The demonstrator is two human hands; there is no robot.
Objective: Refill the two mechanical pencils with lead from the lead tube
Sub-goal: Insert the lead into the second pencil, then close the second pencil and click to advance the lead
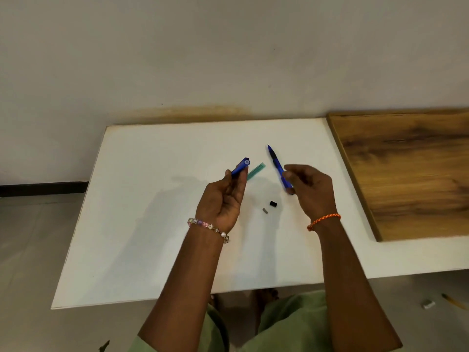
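My left hand [223,199] is shut on a blue mechanical pencil [241,167], held above the white table [152,199] with its open back end tilted up. A second blue pencil [275,161] points its tip away from me at centre right. My right hand [311,189] is blurred, with curled fingers over that pencil's rear end; whether it grips the pencil or something thin is unclear. The green translucent lead tube [256,170] lies on the table between the two pencils. A small black cap [273,204] and a grey eraser piece [265,211] rest between my hands.
A wooden board [406,174] covers the table's right side. The wall stands close behind the table. On the floor at the lower right lie a small grey object [428,304] and a yellow stick [454,301]. My knees sit under the table's front edge.
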